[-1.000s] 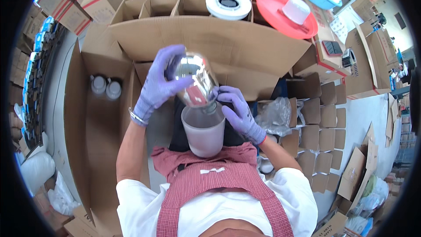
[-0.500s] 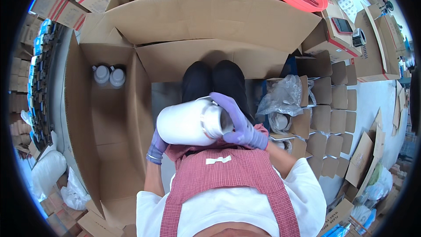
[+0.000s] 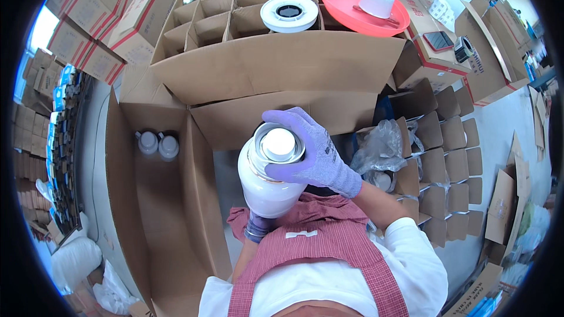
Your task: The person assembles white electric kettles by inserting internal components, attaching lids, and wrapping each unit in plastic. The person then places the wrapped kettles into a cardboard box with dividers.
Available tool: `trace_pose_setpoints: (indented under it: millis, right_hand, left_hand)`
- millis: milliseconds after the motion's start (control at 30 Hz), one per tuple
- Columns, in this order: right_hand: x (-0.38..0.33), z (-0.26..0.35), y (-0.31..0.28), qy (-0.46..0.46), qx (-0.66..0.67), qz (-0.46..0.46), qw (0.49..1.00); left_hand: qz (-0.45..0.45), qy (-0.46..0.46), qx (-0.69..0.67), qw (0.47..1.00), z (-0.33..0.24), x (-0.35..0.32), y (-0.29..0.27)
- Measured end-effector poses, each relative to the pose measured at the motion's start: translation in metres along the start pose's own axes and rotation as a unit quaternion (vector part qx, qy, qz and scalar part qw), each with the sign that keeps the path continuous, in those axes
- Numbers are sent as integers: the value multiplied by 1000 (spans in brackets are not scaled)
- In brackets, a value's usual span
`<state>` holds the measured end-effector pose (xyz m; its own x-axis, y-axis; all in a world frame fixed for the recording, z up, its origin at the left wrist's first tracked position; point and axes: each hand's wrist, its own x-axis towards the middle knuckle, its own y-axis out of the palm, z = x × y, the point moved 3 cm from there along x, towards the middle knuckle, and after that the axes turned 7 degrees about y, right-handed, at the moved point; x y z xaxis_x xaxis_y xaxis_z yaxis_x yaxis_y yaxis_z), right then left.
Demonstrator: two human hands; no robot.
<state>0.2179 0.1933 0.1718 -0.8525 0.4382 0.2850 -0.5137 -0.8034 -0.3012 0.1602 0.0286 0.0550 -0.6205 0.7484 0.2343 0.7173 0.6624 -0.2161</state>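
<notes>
A big white thermos flask [image 3: 267, 194] stands tilted in front of my apron, its top facing up toward me. A white round stopper [image 3: 278, 144] sits inside its silvery collar. My right hand [image 3: 323, 161], in a purple glove, is closed around the collar, thumb on the near side and fingers over the far side. Low on the flask, my gloved left hand [image 3: 257, 227] holds the body from below; its fingers are mostly hidden behind it.
On the left, a tall open carton [image 3: 158, 223] holds two white cups [image 3: 157, 145]. Ahead, a divided carton [image 3: 211, 4] contains several flasks; a white ring-shaped part [image 3: 288, 14] and a red basin [image 3: 341, 3] rest on it. Right: a divided box [image 3: 432, 167] with plastic wrapping [image 3: 379, 148].
The flask has turned from lying sideways to nearly upright, its mouth now toward me with the stopper showing. My right hand has moved from beside the mouth to around the collar. The view has shifted.
</notes>
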Motion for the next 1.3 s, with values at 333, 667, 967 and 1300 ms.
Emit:
trace_pose_setpoints:
  millis: [333,667,967,1300]
  right_hand:
    - [-33,-37,-6,-77,50,-97,991]
    - [-43,-103,-51,-139,-241,65,958]
    - [178,-66,-84,-247,-512,-96,817]
    - [111,-37,-43,-84,-75,-159,981]
  left_hand:
    - [98,128,178,971,46,22,-25]
    - [467,150,426,761,-1,114,-2]
    - [575,11,418,704,50,92,40]
    - [2,-55,-478,877,-1,142,-24]
